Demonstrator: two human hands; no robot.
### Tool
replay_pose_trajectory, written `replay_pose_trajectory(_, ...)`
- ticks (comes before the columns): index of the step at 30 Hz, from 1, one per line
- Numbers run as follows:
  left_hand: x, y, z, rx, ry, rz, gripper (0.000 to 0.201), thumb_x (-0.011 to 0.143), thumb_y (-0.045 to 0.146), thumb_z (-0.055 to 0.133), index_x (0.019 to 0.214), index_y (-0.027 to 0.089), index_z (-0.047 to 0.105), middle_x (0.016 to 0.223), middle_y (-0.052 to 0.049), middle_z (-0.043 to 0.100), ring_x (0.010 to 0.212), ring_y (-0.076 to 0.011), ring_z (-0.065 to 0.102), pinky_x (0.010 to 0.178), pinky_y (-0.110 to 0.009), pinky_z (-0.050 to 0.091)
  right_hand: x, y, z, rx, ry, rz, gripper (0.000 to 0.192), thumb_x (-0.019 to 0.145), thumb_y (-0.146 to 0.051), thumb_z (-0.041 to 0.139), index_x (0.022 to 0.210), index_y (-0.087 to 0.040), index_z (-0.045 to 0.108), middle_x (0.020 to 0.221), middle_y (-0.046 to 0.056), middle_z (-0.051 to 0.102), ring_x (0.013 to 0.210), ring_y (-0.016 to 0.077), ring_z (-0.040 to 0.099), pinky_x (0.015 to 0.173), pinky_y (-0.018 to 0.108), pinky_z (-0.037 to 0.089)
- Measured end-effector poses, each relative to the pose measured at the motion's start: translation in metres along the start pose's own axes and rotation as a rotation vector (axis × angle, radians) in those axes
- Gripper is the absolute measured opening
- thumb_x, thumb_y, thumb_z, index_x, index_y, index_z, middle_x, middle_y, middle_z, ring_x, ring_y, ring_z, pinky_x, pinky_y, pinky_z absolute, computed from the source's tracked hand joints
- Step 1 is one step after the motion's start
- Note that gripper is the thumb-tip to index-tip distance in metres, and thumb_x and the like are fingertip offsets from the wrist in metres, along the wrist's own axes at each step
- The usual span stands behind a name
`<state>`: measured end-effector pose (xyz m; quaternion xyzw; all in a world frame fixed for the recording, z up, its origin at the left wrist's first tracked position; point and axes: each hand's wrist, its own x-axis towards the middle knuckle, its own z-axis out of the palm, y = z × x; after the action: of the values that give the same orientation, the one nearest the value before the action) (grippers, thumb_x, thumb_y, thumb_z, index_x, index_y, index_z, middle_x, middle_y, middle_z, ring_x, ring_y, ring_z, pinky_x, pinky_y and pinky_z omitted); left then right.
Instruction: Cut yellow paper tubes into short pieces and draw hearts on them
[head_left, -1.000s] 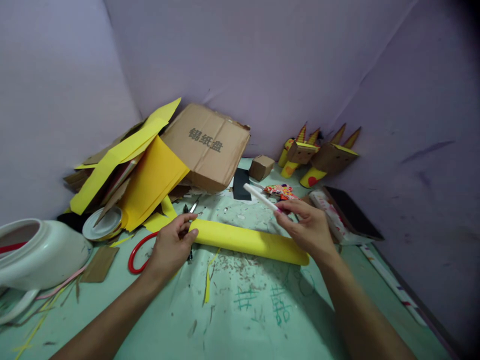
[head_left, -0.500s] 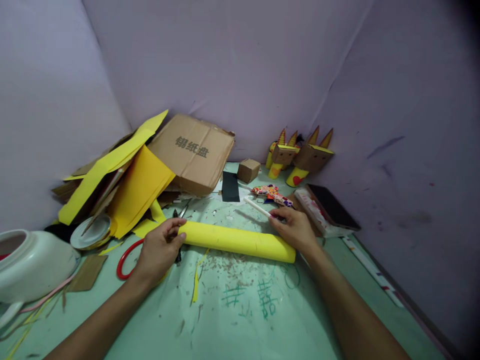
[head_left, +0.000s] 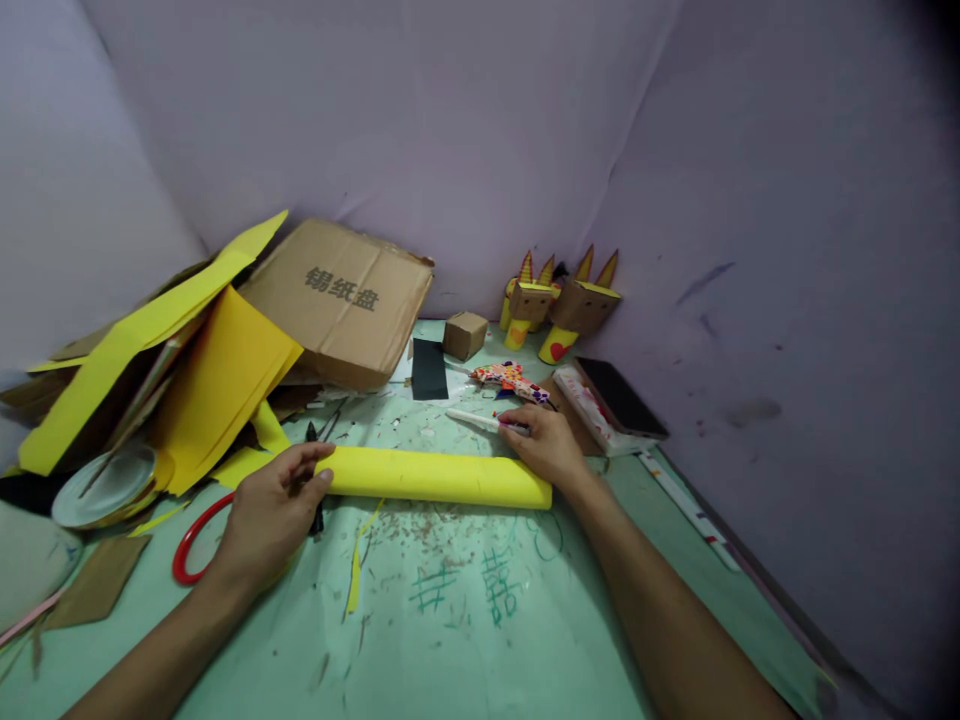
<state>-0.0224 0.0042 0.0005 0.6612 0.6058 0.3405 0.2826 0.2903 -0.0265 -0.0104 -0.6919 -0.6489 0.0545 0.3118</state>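
A rolled yellow paper tube (head_left: 435, 476) lies across the green table top (head_left: 465, 640). My left hand (head_left: 268, 512) grips the tube's left end with thumb and fingers. My right hand (head_left: 541, 444) rests low at the tube's right end, its fingers closed on a white glue stick (head_left: 474, 420) that lies nearly flat on the table, pointing left. A black pen (head_left: 315, 500) shows partly under my left hand.
Yellow sheets (head_left: 217, 390) and a cardboard sheet (head_left: 337, 300) pile up at the back left. Red scissors handles (head_left: 191, 535) lie left of my hand. Cardboard figures (head_left: 562, 305), a small box (head_left: 463, 334), a black card (head_left: 428, 368) and a dark phone (head_left: 621, 398) stand at the back right.
My right hand has lowered the white stick from above the tube down to the table. The view has swung right, so everything has shifted left in frame.
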Motion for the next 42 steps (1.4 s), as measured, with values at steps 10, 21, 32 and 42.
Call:
replay_pose_trajectory(10,-0.002,0.006,0.0,0.054,0.027,0.019,0.031,0.068,0.039,0.055,0.092,0.023,0.067,0.085,-0.004,0.073,0.076,-0.0238,0.066,0.069,-0.033,0.053,0.0,0.004,0.003,0.054,0.071,0.054,0.022,0.077,-0.019,0.058,0.089,-0.02,0.075,0.092,0.006,0.074,0.087,0.0223,0.067,0.082,0.035,0.05)
replay_pose_trajectory(21,-0.002,0.002,-0.002,0.079,-0.002,-0.019,0.038,0.07,0.041,0.053,0.099,0.02,0.065,0.09,-0.007,0.072,0.085,-0.0259,0.066,0.073,-0.035,0.052,-0.03,0.0,-0.031,0.197,0.168,0.295,0.031,0.08,-0.038,0.056,0.093,-0.016,0.073,0.087,0.009,0.073,0.078,0.0254,0.065,0.07,0.037,0.049)
replay_pose_trajectory(32,-0.006,0.015,-0.003,-0.209,-0.02,-0.066,0.044,0.063,0.034,0.061,0.105,0.02,0.061,0.083,-0.004,0.074,0.082,-0.025,0.068,0.076,-0.034,0.054,-0.063,-0.019,-0.017,0.708,-0.023,0.591,0.047,0.075,-0.04,0.061,0.114,-0.014,0.059,0.075,0.008,0.068,0.054,0.0181,0.062,0.034,0.023,0.042)
replay_pose_trajectory(42,-0.008,0.013,-0.008,-0.718,-0.107,-0.101,0.07,0.059,0.029,0.077,0.123,0.018,0.051,0.083,0.0,0.069,0.074,-0.0143,0.064,0.065,-0.018,0.052,-0.062,-0.023,-0.016,1.214,0.151,0.52,0.04,0.045,-0.034,0.089,0.06,-0.017,0.056,0.067,-0.003,0.058,0.058,0.0099,0.056,0.051,0.02,0.053)
